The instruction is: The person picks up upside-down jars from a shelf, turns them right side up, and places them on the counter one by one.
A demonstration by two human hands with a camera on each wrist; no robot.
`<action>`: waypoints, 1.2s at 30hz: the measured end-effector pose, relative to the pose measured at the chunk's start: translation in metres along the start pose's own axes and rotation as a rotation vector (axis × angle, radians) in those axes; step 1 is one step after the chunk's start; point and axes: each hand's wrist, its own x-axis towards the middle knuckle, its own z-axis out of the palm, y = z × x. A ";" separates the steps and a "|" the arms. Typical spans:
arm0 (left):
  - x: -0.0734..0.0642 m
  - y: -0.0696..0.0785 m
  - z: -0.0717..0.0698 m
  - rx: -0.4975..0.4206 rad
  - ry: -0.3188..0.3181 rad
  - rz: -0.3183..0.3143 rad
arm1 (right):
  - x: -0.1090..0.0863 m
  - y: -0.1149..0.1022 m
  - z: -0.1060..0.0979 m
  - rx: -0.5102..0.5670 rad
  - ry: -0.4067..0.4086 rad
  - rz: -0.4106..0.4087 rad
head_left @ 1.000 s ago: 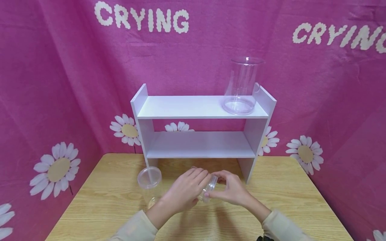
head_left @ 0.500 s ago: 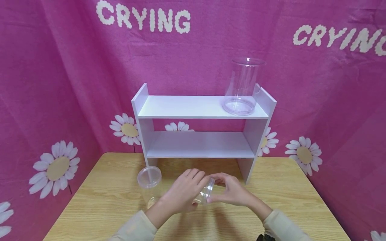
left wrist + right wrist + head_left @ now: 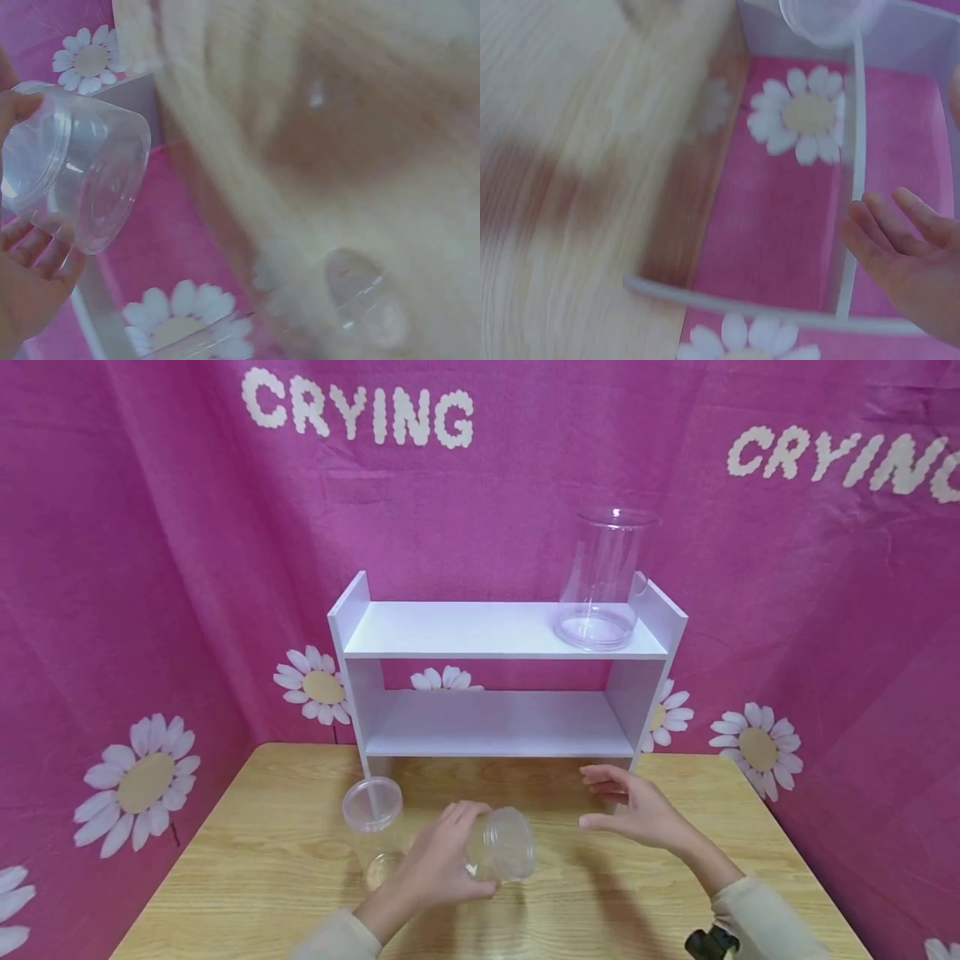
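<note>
My left hand grips a short clear plastic jar, tipped on its side above the table, its round end towards the right. The left wrist view has the same jar between thumb and fingers. Off to the right, in front of the shelf's right leg, my right hand is apart from the jar with thumb and fingers spread and nothing held. In the right wrist view that hand shows relaxed fingers. A taller clear container stands upright on the table, just left of my left hand.
A white two-tier shelf stands at the back of the wooden table. On its top board, at the right end, is a large clear cylinder. A pink cloth with daisies hangs behind and at both sides.
My right hand has let go of the jar and moved right. My left hand has turned the jar so its round end shows, slightly lower. The shelf and the other containers have stayed put.
</note>
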 end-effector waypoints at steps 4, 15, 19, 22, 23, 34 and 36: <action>-0.006 -0.005 0.012 -0.230 0.015 -0.131 | -0.005 0.007 -0.022 0.014 0.082 0.075; -0.011 -0.011 0.037 -0.566 0.153 -0.373 | -0.011 0.030 -0.063 0.108 0.328 0.247; -0.015 -0.012 0.045 -0.577 0.184 -0.432 | -0.010 0.036 -0.067 0.165 0.426 0.286; -0.017 -0.015 0.050 -0.563 0.186 -0.451 | -0.008 0.040 -0.068 0.176 0.490 0.301; -0.018 -0.016 0.051 -0.557 0.184 -0.455 | -0.008 0.041 -0.068 0.176 0.498 0.307; -0.022 -0.027 0.061 -0.512 0.142 -0.414 | 0.000 0.047 -0.065 0.168 0.467 0.301; -0.025 -0.029 0.060 -0.499 0.120 -0.394 | 0.002 0.048 -0.066 0.150 0.438 0.284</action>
